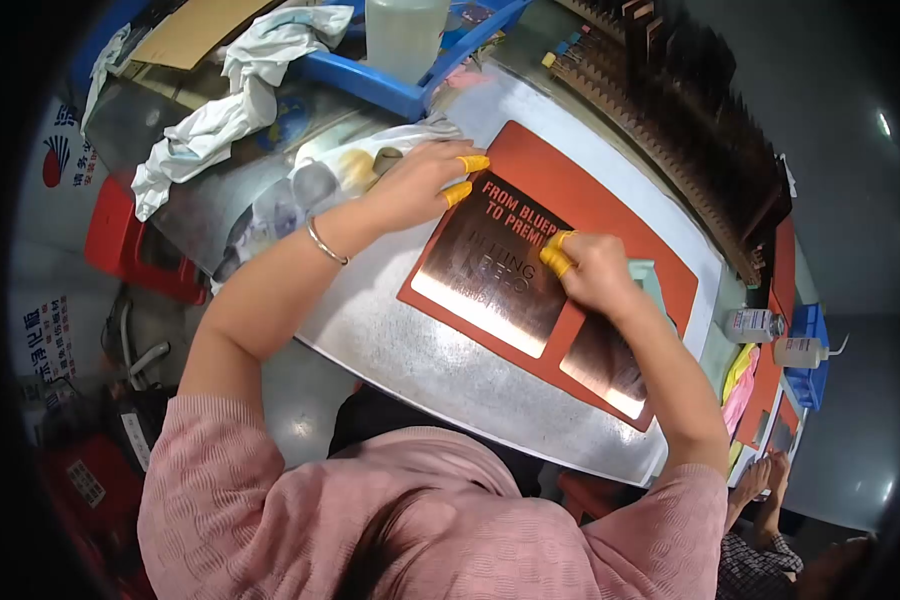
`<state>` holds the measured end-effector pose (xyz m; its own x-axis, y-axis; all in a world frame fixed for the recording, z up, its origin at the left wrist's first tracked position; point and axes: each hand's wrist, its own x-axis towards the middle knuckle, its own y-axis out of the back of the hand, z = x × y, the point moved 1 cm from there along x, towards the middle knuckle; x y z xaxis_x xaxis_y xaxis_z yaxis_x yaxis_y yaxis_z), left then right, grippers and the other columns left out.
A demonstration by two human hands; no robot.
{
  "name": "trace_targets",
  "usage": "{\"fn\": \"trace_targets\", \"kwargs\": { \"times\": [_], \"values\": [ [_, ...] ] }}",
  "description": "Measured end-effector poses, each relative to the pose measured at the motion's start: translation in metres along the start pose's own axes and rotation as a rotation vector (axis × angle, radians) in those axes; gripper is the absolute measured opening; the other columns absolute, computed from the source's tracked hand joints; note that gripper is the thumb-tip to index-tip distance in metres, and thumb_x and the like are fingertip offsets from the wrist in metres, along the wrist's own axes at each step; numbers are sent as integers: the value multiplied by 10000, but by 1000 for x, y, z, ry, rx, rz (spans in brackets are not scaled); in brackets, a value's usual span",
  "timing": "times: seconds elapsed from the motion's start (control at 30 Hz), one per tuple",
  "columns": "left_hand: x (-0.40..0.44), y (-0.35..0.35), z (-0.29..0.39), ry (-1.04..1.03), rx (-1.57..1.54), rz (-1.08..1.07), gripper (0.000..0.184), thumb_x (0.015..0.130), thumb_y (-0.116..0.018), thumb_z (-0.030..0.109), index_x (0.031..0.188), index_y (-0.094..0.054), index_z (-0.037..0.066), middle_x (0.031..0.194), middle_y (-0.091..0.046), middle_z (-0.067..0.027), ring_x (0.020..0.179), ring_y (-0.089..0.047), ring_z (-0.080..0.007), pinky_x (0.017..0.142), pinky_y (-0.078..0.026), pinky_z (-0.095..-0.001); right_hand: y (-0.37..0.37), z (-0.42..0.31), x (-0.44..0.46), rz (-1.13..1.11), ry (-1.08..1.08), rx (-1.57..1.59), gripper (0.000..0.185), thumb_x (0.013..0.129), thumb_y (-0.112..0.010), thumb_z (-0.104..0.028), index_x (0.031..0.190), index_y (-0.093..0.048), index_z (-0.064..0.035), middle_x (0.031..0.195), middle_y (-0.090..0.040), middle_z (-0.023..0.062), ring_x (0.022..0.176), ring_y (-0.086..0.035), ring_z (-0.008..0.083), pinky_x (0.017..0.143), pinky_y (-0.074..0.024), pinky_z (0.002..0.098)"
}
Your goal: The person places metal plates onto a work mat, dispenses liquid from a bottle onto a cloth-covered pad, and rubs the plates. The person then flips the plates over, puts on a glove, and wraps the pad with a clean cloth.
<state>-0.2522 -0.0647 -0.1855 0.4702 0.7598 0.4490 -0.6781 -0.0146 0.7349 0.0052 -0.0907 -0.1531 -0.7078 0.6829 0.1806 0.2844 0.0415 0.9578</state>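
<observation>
An orange mat [610, 190] lies on the pale tabletop, with an engraved metal plate [500, 265] on it; raised lettering shows near the plate's upper edge. My left hand [430, 185], with yellow covers on two fingertips, is at the plate's upper left corner, thumb and finger apart. Over the plate's right edge, my right hand [585, 268] has its fingers curled together, also with yellow covers; anything between them is too small to make out. A second metal plate [605, 365] lies partly under my right forearm.
White cloths [220, 120] and a blue tray [370, 85] with a translucent container [405, 38] are at upper left. A dark slotted rack [660, 150] runs along the back. Bottles [753, 325] stand at right, near another person's hands [760, 485]. A red stool [135, 245] is at left.
</observation>
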Motion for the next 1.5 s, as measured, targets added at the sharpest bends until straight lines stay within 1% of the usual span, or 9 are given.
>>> {"fn": "trace_targets", "kwargs": {
  "times": [0.1,0.23,0.37,0.5,0.63,0.77,1.03,1.33,1.5],
  "values": [
    [0,0,-2,-19,37,-4,322,775,-557,66,1095,-543,27,1185,-509,-137,1147,-433,-293,957,-332,-384,0,-31,-10,-84,98,147,74,673,-579,-114,644,-555,-50,598,-554,124,562,-561,284,483,-433,394],
    [0,3,3,-6,13,5,321,777,-563,75,1095,-544,32,1171,-516,-135,1126,-448,-298,940,-346,-384,7,2,0,16,-53,-41,124,726,-620,-153,710,-597,-31,637,-567,133,585,-569,299,498,-445,385],
    [0,1,-1,-22,32,26,324,776,-565,71,1097,-545,32,1169,-517,-129,1111,-455,-296,928,-352,-381,1,-36,-19,-121,74,148,100,699,-641,-148,719,-611,-55,624,-565,108,567,-566,280,495,-443,380],
    [-1,0,0,6,1,0,326,775,-566,66,1098,-545,30,1181,-512,-128,1134,-442,-291,939,-347,-379,4,4,-10,4,-153,17,86,705,-617,-127,740,-619,-49,641,-571,127,573,-561,300,496,-437,387],
    [0,1,-1,-9,6,4,324,775,-568,69,1096,-545,29,1185,-510,-130,1143,-436,-294,945,-345,-379,16,-49,-32,-211,149,185,146,690,-628,-109,620,-521,-40,551,-495,118,510,-517,282,457,-411,375],
    [-2,-3,-5,-15,19,16,329,776,-570,73,1101,-542,31,1183,-510,-130,1139,-438,-299,948,-341,-386,30,-15,-35,48,-56,98,67,709,-622,-97,706,-587,-40,570,-536,100,513,-532,265,453,-412,365],
    [-1,-4,-5,-36,43,20,338,773,-575,83,1106,-541,41,1178,-511,-131,1137,-438,-303,947,-341,-394,0,-15,-12,61,-120,3,83,733,-608,-125,737,-601,-43,632,-572,109,554,-556,276,462,-423,380],
    [0,-1,-6,-21,-31,1,414,713,-482,-61,1114,-540,24,1178,-511,-153,1145,-434,-312,957,-329,-396,-28,-41,80,30,8,45,97,762,-557,-168,737,-579,-77,682,-587,116,620,-567,317,526,-435,428],
    [-1,4,-3,-1,-48,-33,508,643,-411,-131,1118,-532,6,1206,-491,-157,1167,-411,-317,981,-309,-389,-12,-34,59,-60,-32,36,90,738,-534,-139,766,-590,-74,713,-611,116,664,-592,306,566,-459,433]
  ]
}}
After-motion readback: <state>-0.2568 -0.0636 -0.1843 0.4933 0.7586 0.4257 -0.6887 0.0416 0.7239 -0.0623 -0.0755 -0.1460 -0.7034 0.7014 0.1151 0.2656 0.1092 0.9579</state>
